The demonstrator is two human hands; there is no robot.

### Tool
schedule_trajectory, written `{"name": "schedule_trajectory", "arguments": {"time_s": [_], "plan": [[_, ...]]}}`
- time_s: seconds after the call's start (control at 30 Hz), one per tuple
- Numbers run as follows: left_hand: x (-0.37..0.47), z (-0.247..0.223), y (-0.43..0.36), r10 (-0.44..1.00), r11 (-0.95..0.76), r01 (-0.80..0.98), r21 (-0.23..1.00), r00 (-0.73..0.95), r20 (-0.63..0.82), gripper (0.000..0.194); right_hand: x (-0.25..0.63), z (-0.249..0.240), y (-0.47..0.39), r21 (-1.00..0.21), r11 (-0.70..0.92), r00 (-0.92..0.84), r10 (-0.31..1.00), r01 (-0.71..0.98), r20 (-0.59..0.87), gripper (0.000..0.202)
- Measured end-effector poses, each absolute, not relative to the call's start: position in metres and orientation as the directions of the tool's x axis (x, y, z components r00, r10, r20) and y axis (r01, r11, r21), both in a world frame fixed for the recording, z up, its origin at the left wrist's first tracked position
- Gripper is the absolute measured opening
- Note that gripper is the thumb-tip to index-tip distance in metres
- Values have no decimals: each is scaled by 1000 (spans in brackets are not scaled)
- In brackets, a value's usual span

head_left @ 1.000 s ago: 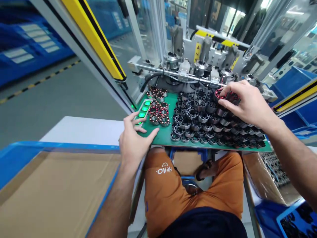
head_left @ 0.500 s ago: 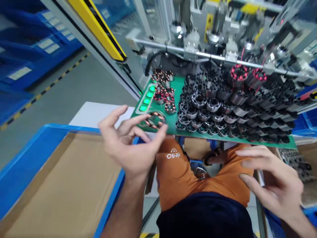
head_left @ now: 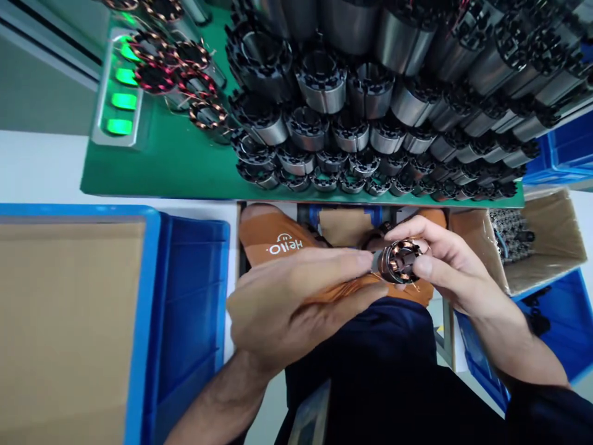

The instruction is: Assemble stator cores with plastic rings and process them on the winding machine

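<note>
A ring-shaped motor stator with copper windings is held between both hands above the lap, its open end facing right. My left hand grips its left side with the fingertips. My right hand pinches its right rim between thumb and fingers. Beyond the hands, the green table bears many dark, unwound stators stacked in rows. A smaller group of copper-wound stators sits at its left, some under red light.
Green-lit buttons line a panel at the table's left. A blue bin with a cardboard lining stands at the lower left. At the right are a lined box of small metal parts and blue bins.
The view has dropped closer to the table and lap. My left hand has carried the copper-wound stator right, away from the table's edge, and my right hand has closed on it.
</note>
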State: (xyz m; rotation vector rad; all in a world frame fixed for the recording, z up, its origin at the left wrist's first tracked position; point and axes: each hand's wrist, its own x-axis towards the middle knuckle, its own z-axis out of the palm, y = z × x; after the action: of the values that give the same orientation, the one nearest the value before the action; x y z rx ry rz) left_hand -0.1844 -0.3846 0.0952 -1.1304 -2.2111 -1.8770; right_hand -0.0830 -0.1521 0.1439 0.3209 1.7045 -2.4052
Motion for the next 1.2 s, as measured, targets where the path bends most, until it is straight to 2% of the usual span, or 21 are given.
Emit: {"name": "schedule_trajectory", "arguments": {"time_s": [0.07, 0.13, 0.3, 0.4, 0.47, 0.53, 0.6, 0.67, 0.87, 0.93, 1.1, 1.2], "plan": [[-187, 102, -388, 548, 52, 689, 722, -625, 556, 35, -81, 142, -152, -903, -337, -960, -12, 268, -280, 30], [-188, 106, -387, 594, 41, 756, 653, -544, 592, 21, -81, 142, -151, -906, -333, -961, -6, 263, -276, 30], [-183, 81, -383, 711, 76, 692, 718, -543, 448, 8, -78, 142, -145, -951, -243, -970, 99, 190, -220, 29], [-181, 61, -384, 719, 130, 555, 821, -623, 307, 12, -73, 140, -144, -982, -76, -967, 176, 171, -182, 29], [-182, 62, -384, 623, 108, 427, 898, -733, 274, 10, -71, 137, -148, -982, 11, -967, 175, 189, -184, 30], [-182, 71, -381, 513, 23, 362, 932, -804, 299, 17, -72, 134, -152, -978, 51, -969, 157, 200, -190, 34], [-179, 81, -375, 462, -32, 338, 941, -829, 314, 15, -73, 131, -157, -979, 58, -971, 150, 195, -185, 37], [-174, 81, -369, 469, -48, 270, 962, -844, 261, 6, -75, 130, -160, -984, 36, -976, 143, 173, -166, 37], [-164, 43, -368, 507, -122, -148, 981, -860, -67, 30, -65, 133, -158, -976, -77, -975, 77, 204, -210, 45], [-167, 48, -371, 539, -146, -162, 976, -840, -59, 22, -61, 130, -158, -974, -65, -974, 64, 215, -219, 49], [-171, 80, -371, 594, -184, 0, 983, -797, 111, 6, -61, 124, -163, -977, -16, -976, 45, 211, -211, 51], [-166, 74, -369, 596, -164, -31, 986, -799, 74, 15, -62, 124, -163, -981, 7, -981, 38, 192, -192, 51]]}}
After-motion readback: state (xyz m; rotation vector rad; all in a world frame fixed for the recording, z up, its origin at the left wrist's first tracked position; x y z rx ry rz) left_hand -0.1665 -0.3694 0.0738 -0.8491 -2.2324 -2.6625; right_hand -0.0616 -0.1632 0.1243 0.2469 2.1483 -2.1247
